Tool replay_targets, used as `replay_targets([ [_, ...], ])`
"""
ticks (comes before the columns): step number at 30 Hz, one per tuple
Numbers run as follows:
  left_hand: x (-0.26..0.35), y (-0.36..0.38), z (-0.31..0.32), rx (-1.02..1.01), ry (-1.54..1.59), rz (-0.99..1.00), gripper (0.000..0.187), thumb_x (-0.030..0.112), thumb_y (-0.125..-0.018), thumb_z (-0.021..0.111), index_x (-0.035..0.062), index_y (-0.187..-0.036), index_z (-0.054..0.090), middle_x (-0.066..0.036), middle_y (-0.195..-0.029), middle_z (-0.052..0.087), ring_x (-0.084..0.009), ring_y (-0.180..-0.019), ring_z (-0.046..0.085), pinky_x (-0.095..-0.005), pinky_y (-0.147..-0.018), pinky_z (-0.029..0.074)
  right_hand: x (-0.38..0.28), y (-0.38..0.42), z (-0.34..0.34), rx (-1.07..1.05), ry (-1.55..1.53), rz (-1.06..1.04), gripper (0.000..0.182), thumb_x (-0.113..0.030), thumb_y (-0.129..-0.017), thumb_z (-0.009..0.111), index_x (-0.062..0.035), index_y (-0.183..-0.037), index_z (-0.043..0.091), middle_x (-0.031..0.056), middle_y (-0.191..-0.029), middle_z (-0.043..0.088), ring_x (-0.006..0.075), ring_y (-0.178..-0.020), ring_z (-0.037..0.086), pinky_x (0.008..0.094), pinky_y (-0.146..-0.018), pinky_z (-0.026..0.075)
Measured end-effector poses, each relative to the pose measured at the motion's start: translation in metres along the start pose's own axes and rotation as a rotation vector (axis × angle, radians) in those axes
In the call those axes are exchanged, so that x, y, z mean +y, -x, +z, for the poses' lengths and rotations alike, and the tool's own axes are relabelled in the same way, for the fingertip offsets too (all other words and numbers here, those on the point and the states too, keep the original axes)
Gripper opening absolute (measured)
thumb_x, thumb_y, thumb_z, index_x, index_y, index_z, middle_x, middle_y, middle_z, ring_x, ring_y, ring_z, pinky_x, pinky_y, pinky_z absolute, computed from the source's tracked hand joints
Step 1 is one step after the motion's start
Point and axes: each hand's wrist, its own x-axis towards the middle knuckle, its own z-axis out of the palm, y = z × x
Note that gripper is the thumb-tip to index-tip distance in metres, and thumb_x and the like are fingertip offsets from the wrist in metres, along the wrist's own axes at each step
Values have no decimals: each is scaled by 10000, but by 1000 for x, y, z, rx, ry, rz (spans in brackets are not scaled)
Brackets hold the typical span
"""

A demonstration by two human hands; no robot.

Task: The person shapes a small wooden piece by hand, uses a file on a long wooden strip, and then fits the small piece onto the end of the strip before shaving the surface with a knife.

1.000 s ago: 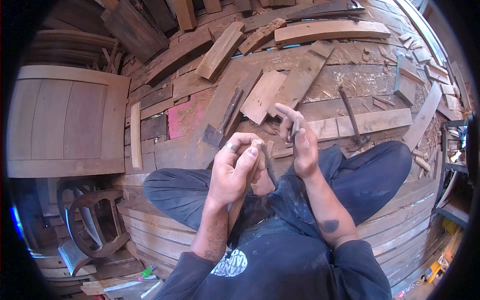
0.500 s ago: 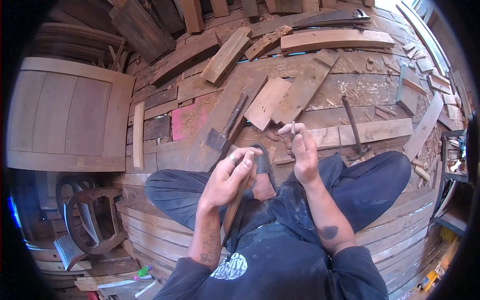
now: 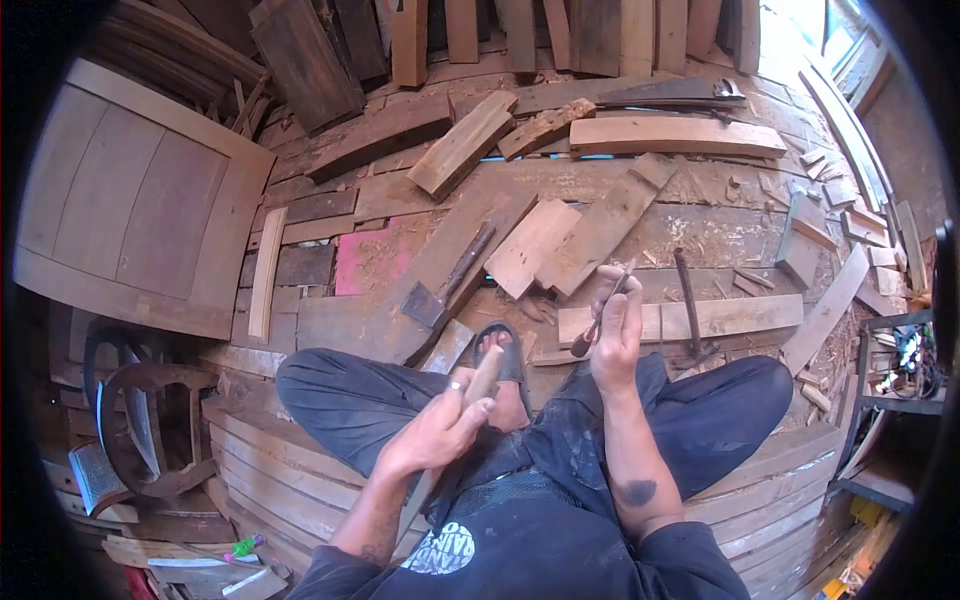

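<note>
My left hand (image 3: 440, 430) is closed around a narrow wooden strip (image 3: 484, 374), whose end sticks up past the fingers; its lower part runs down beside my wrist toward my shirt. My right hand (image 3: 616, 335) grips a slim tool (image 3: 581, 346) with a reddish-brown handle hanging below the fingers and a thin shaft rising above them. The two hands are apart, over my crossed legs. A hatchet-like tool (image 3: 428, 302) lies on a plank ahead of my left hand. Just right of my right hand, a hammer (image 3: 688, 295) rests across a pale board (image 3: 745, 316).
Boards and offcuts (image 3: 610, 215) cover the plank floor, with shavings among them. A handsaw (image 3: 670, 93) lies farther back. To the left stand a panelled wooden door (image 3: 130, 195) and a round wooden frame (image 3: 155, 430). A shelf (image 3: 900, 405) is on the right.
My left hand has lowered and moved left with the strip. The tool in my right hand has turned, so its handle now shows below the fingers. The view has shifted slightly.
</note>
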Motion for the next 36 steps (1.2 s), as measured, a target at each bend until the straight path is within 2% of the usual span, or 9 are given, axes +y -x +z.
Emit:
replay_targets([
  [1, 9, 4, -1, 90, -49, 35, 424, 318, -1088, 497, 30, -1385, 404, -39, -808, 547, -144, -642, 563, -310, -571, 469, 1, -4, -1, 53, 44, -44, 385, -367, -1143, 380, -67, -1329, 536, -25, -910, 460, 54, -792, 444, 181, -626, 389],
  [2, 24, 6, -7, 125, -32, -53, 419, 282, -1072, 522, -9, -1354, 418, -128, -820, 643, -257, -718, 654, -413, -698, 508, -4, -5, -5, 73, -19, 6, 361, -337, -1145, 390, -64, -1331, 537, -21, -909, 460, 56, -772, 454, 186, -634, 398],
  [5, 83, 5, -24, 259, -128, 210, 338, 267, -1080, 514, 8, -1286, 446, -254, -974, 724, -434, -982, 717, -507, -826, 521, -2, -12, -15, 171, -4, 77, 366, -344, -1144, 397, -59, -1320, 544, -17, -916, 467, 55, -763, 459, 193, -661, 400],
  [13, 133, -79, -39, 179, -691, 399, 330, 337, -1060, 535, 71, -1256, 547, -260, -932, 697, -459, -935, 671, -532, -784, 492, 57, -30, -63, 601, 135, 77, 330, -297, -1142, 398, -14, -1204, 557, 33, -935, 511, 146, -885, 493, 317, -832, 423],
  [17, 111, -146, -30, 140, -902, 413, 395, 418, -1062, 504, 81, -1252, 582, -246, -979, 713, -456, -957, 675, -560, -807, 508, 89, -31, -72, 668, 384, 112, 343, -288, -1137, 400, 20, -1204, 536, 150, -980, 601, 284, -928, 596, 414, -837, 463],
  [18, 101, -163, -25, 125, -940, 405, 415, 438, -1062, 495, 83, -1255, 589, -244, -992, 716, -452, -963, 679, -566, -814, 514, 87, -30, -70, 657, 407, 111, 363, -298, -1133, 407, 35, -1215, 523, 216, -1012, 626, 354, -952, 625, 461, -837, 472],
  [21, 57, -217, -11, 118, -978, 382, 436, 463, -1068, 466, 93, -1256, 602, -250, -1023, 720, -460, -977, 681, -578, -834, 530, 98, -30, -72, 660, 425, 152, 368, -308, -1131, 410, 36, -1204, 521, 231, -1018, 627, 369, -962, 627, 474, -847, 467],
  [26, 22, -258, 9, 76, -994, 312, 528, 447, -1061, 485, -44, -1161, 652, -303, -1017, 716, -474, -975, 695, -569, -841, 550, 124, -19, -78, 566, 560, 114, 526, -306, -1083, 510, 134, -1361, 431, 392, -1291, 538, 542, -1205, 531, 545, -1020, 412],
  [36, -62, -295, 18, 69, -846, 163, 584, 431, -1082, 424, -118, -1134, 616, -378, -1015, 685, -503, -1022, 677, -561, -891, 536, 164, 16, -85, 201, 679, 408, 409, -165, -998, 591, 55, -1323, 474, 315, -1196, 585, 505, -1213, 523, 548, -1042, 410],
])
